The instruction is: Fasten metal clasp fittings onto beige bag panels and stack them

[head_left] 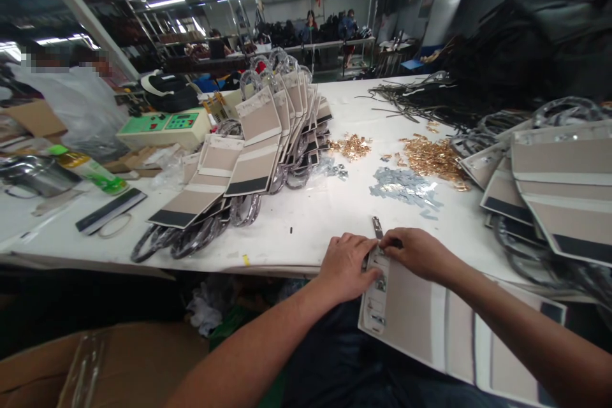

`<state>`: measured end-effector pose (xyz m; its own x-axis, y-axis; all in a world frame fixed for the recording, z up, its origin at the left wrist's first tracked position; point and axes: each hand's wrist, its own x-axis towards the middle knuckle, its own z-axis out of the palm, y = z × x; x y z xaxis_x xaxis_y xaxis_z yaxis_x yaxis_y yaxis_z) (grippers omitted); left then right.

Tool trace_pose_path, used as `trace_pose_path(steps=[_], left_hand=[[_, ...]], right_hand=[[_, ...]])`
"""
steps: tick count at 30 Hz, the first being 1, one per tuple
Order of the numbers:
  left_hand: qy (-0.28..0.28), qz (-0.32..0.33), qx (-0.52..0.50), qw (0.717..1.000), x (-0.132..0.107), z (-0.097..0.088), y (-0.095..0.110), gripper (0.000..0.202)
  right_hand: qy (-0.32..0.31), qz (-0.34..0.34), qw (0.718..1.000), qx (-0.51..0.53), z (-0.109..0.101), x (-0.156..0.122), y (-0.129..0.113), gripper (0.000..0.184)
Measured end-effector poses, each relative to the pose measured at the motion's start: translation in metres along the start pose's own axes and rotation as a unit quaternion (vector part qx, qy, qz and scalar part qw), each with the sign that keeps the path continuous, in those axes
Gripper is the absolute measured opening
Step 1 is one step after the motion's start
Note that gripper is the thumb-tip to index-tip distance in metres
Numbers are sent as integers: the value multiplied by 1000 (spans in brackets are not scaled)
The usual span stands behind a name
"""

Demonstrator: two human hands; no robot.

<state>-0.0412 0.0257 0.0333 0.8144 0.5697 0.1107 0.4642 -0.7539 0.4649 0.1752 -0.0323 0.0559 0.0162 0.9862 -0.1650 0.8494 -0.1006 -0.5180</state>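
Observation:
A beige bag panel point(414, 315) with white bands slopes from the table's front edge over my lap. Along its left edge runs a pale strip point(376, 306) with several small metal fittings. My left hand point(347, 268) grips this edge near the top corner, thumb on the strip and fingers at the far side. My right hand point(414, 252) is closed in a pinch at the same corner, its fingertips close to my left fingers. What it pinches is too small to make out. A narrow metal piece point(377, 227) sticks out past the fingertips onto the table.
Piles of grey metal plates point(406, 186) and gold-coloured clips point(433, 158) lie ahead. Stacked bag panels with wrapped handles stand left point(258, 121) and right point(564, 185). Farther left are a bottle point(93, 171), a metal pot point(41, 175) and a control box point(165, 127). People sit in the background.

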Motion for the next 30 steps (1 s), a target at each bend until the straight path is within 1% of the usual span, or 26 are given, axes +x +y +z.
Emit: trace_pose_path(steps=[9, 13, 17, 21, 24, 26, 27, 30], left_hand=[[-2, -1, -4, 1000, -1, -1, 1, 56], [1, 1, -11, 1000, -1, -1, 0, 58], [5, 3, -11, 1000, -1, 1, -2, 59], [8, -6, -19, 1000, 0, 3, -2, 60], [8, -40, -38, 998, 4, 0, 1, 58], [-4, -80, -62, 995, 12, -6, 2, 56], [-21, -104, -76, 991, 17, -10, 3, 56], [-94, -163, -95, 977, 36, -23, 3, 55]], right_hand=[[-14, 30, 999, -43, -3, -1, -10, 26], [-15, 36, 997, -62, -3, -2, -14, 23], [-6, 54, 997, -62, 3, 0, -13, 19], [22, 76, 995, -63, 11, -4, -11, 13], [42, 91, 993, -55, 15, -10, -9, 10], [51, 98, 993, -45, 17, -12, -7, 9], [55, 100, 993, -38, 18, -13, -6, 9], [60, 99, 993, -11, 19, -12, -3, 10]])
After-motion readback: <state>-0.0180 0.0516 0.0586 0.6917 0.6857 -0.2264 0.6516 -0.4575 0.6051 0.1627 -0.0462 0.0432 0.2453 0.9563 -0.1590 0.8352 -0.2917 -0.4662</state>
